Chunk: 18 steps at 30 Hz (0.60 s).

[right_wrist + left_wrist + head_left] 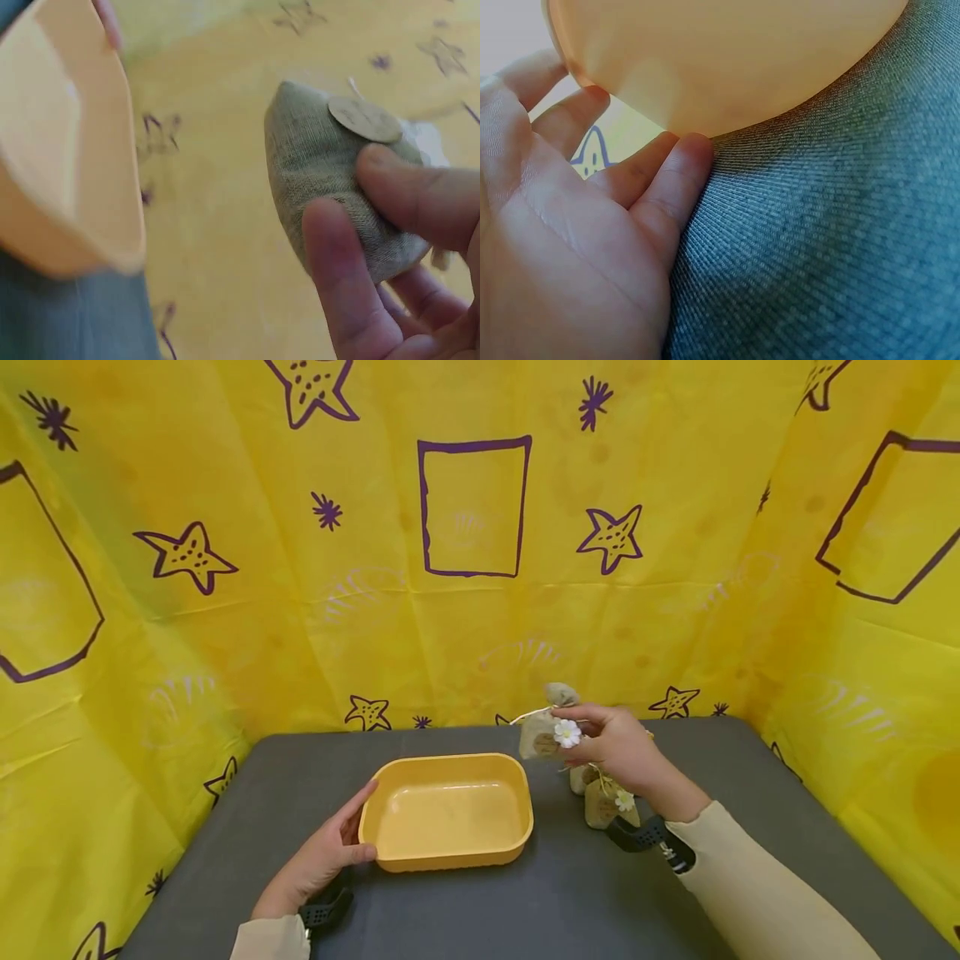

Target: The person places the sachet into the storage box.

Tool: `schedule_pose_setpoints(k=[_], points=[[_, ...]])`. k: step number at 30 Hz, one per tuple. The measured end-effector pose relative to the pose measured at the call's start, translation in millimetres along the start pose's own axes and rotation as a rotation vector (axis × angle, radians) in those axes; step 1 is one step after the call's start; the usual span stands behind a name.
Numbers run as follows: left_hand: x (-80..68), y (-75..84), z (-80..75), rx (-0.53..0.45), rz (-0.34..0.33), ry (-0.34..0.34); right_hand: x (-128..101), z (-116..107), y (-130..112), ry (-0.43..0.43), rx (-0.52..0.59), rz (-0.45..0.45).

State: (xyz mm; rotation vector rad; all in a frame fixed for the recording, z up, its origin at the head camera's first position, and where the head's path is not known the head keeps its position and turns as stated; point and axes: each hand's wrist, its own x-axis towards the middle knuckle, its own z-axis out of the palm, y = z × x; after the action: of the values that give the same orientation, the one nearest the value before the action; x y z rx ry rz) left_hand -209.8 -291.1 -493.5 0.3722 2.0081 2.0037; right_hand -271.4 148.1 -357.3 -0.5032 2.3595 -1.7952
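The R-hand grip (618,747) is clamped on a small beige woven-cloth pouch (538,739), thumb & fingers pinching its body. The pouch has a round tan label, a thin pale cord & a white daisy-like flower (567,733); it's held up off the dark grey worktop (300,777), just beyond the far R corner of a yellow-orange rounded-rectangular tray (450,818), prob. plastic. The L-hand grip (322,856) is together on the tray's L end, thumb nr the front corner, fingers farther back.

Below the R hand, at least two more beige pouches (611,808) sit on the worktop, to the tray's R; exact no. hard to tell, as the hand covers part. Black straps (633,833) circle both wrists, nr cream sleeves (757,885). Behind: yellow cloth backdrop (465,635) w/ purple stars.

Step in hand, as judged: one pouch held aloft while the other hand steadies the tray. Next move prob. calls for a firm pinch, cord & flower kept off the rim, tray held steady.
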Motion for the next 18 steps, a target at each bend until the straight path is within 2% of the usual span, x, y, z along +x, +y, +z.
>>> schedule_pose_setpoints(k=[6,11,14,18], points=[[0.4,-1.8,-2.5,0.015,0.003,-0.003,26,58,-16,-0.052,0.174,0.051],[-0.2,-1.5,-3.8,0.024,0.003,-0.002,42,108,-12,-0.089,0.308,0.086],[0.6,-0.6,-2.9,0.035,0.000,-0.001,51,136,-5,-0.093,0.312,0.111],[2.7,0.7,-1.4,0.048,-0.015,0.011,63,165,8,-0.098,0.243,0.122]])
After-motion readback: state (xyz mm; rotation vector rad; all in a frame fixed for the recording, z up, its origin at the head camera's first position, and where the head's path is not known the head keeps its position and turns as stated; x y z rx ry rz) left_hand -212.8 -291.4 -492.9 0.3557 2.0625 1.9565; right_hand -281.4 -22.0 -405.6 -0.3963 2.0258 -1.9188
